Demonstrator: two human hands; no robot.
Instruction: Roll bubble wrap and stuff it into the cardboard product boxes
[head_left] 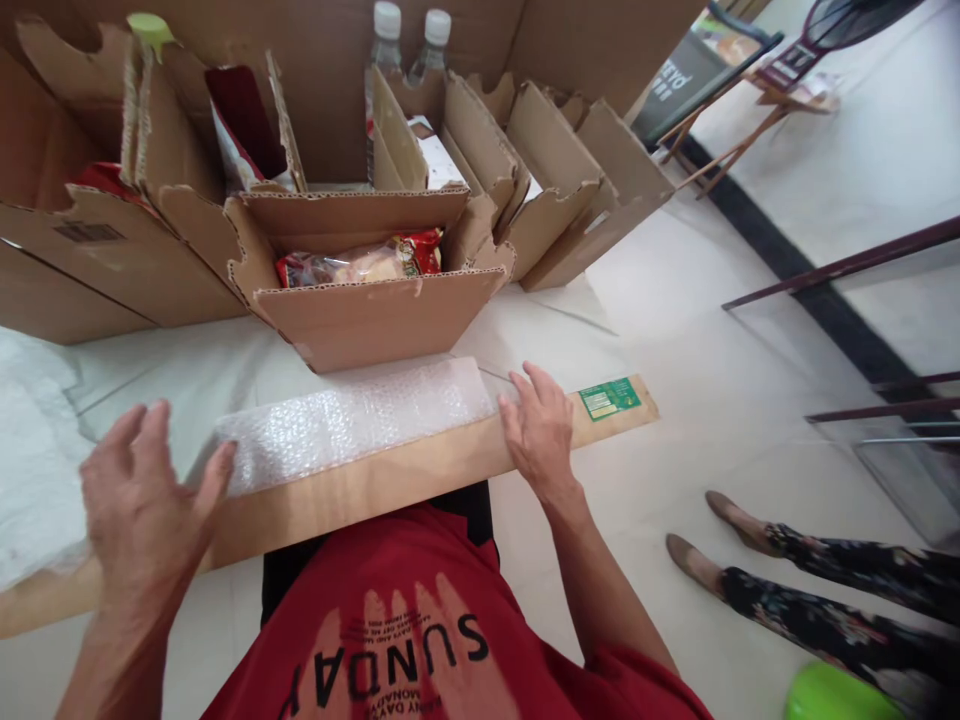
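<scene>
Largest item: the tabletop (199,365), under a pale sheet. Along its rear stand open-topped cardboard boxes (86,245). A wooden strip (375,480) runs along the near edge. Centred before the row is a smaller cardboard bin (375,325). Bubble wrap (352,415) lies flat between bin and strip, partly over the strip. Left hand (146,505): released, fingers spread, thumb at the wrap's left end; contact cannot be confirmed. Right hand (538,425): released, fingers spread, just beyond the wrap's right end, above the strip. A red-and-clear packet (352,265) sits in the bin. Smallest: a green label (609,398) on the strip.
</scene>
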